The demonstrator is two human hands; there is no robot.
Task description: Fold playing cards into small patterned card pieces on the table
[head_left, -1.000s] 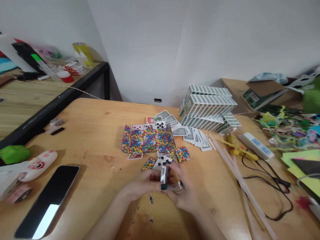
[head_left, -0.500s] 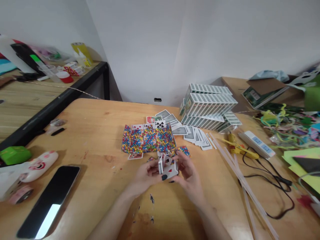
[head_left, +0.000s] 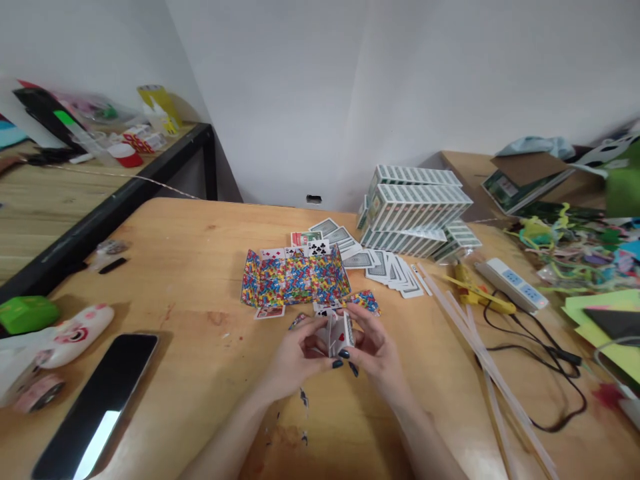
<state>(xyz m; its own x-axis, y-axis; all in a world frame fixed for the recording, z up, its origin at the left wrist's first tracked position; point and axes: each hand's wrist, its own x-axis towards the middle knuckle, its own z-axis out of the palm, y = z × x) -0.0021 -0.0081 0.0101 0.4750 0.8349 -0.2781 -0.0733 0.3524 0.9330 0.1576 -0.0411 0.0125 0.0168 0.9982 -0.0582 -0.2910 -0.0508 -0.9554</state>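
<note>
My left hand (head_left: 295,357) and my right hand (head_left: 376,347) meet near the table's front middle, both pinching a small folded piece made of playing cards (head_left: 339,333), held upright between the fingertips. Just beyond it stands an open box built from cards (head_left: 295,277), lined with a bright multicoloured pattern. A few small patterned card pieces (head_left: 367,301) lie on the wood between the box and my hands.
Green-backed loose cards (head_left: 387,270) fan out behind the box, with stacked card packs (head_left: 417,213) beyond them. A phone (head_left: 97,403) lies at the front left. A yellow glue gun (head_left: 475,293), glue sticks (head_left: 487,367), a power strip (head_left: 510,285) and a black cable sit on the right.
My hands have lifted the folded card piece and carried it slightly away from me, toward the box, turning it upright. My fingers have shifted around it.
</note>
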